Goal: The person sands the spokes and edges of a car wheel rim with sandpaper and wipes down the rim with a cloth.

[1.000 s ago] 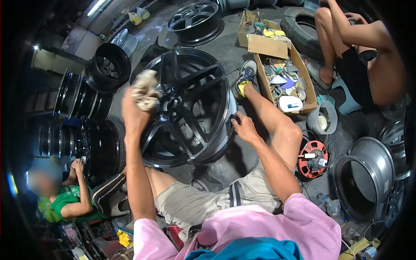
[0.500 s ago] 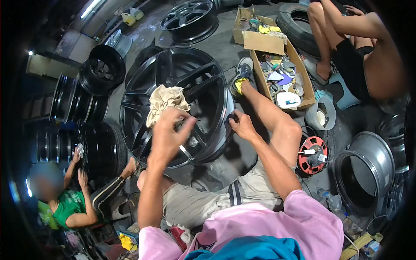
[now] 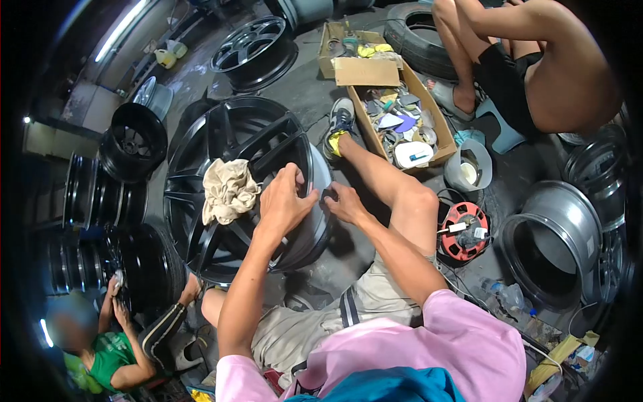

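A black spoked wheel rim (image 3: 268, 151) lies before me, its outer side pale grey. On its spokes, near the centre, rests a crumpled cream cloth (image 3: 229, 190). My left hand (image 3: 284, 202) is open over the rim's right edge, thumb and fingers apart, with nothing visible in it. Against the rim's pale outer side, my right hand (image 3: 345, 205) has its fingers curled together; anything between the fingertips is hidden.
An open cardboard box (image 3: 439, 124) of sanding pieces and tape stands beyond my shoe. Near my knee are a red cable reel (image 3: 462, 234) and a white bucket (image 3: 467, 167). Other rims stand at both sides. A person in green (image 3: 110, 358) sits left, another person (image 3: 562, 80) upper right.
My left hand has let go of the cloth, now on the spokes, and moved right to the rim's edge. The dark piece in my right hand no longer shows. The view has shifted.
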Available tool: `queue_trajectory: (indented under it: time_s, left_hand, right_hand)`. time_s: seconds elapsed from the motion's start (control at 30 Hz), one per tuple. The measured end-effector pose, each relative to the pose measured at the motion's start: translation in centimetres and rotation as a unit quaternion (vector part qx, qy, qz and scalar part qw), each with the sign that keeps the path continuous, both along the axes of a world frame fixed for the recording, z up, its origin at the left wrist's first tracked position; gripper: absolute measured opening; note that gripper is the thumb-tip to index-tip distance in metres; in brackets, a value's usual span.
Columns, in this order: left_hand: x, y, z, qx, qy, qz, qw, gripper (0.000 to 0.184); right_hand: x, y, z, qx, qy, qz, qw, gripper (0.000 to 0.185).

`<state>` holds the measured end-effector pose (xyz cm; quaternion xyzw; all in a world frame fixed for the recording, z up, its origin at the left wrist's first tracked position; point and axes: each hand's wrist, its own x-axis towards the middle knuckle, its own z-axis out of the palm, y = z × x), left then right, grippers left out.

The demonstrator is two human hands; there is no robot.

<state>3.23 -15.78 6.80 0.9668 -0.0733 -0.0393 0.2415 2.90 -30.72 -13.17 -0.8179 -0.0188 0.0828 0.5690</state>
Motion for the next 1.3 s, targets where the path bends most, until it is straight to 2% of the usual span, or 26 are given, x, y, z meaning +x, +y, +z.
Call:
queue_trajectory:
  time_s: [0.27,0.37,0.43,0.57,0.67,0.77,0.87,1.0,1.07,1.3]
  left_hand:
    - [1.8,-0.6,-1.1,-0.019,-0.014,0.036,0.999,0.043]
    - [1.5,0.2,-1.6,-0.036,-0.002,0.045,0.998,0.045]
    - [0.9,0.8,-1.6,-0.036,-0.011,0.028,0.999,0.045]
    - [0.0,1.4,-1.5,-0.037,-0.013,0.015,0.999,0.048]
    - [-1.1,1.5,-1.3,-0.028,0.034,0.012,0.999,0.057]
    - [-2.9,1.1,-2.0,-0.024,0.066,-0.004,0.998,0.077]
    - [-4.8,-0.1,-3.4,-0.018,0.005,-0.003,1.0,0.07]
    - [-4.9,-0.3,-5.8,-0.009,-0.028,0.019,0.999,0.063]
    - [-4.2,-0.1,-5.8,-0.025,0.022,0.041,0.999,0.06]
    - [-2.0,-0.3,-7.3,-0.08,0.066,0.083,0.991,0.058]
  right_hand:
    - [0.2,-0.2,-0.3,-0.007,0.038,0.011,0.999,0.03]
    - [0.2,-0.1,-1.2,-0.012,-0.027,-0.005,1.0,0.03]
    - [0.2,-0.3,0.1,-0.005,0.048,0.01,0.999,0.029]
    - [0.1,-0.2,0.3,-0.007,0.038,0.009,0.999,0.029]
    - [0.1,-0.3,0.3,-0.023,0.018,0.017,0.999,0.032]
    - [0.2,-0.2,-0.4,-0.006,0.029,0.019,0.999,0.038]
    - [0.1,0.0,-1.6,0.024,-0.01,0.028,0.999,0.038]
    - [0.0,0.2,-1.1,-0.014,0.006,0.037,0.999,0.039]
    - [0.0,0.2,-1.0,-0.022,0.008,0.038,0.999,0.04]
    - [0.0,0.4,-1.9,-0.012,-0.008,0.052,0.999,0.038]
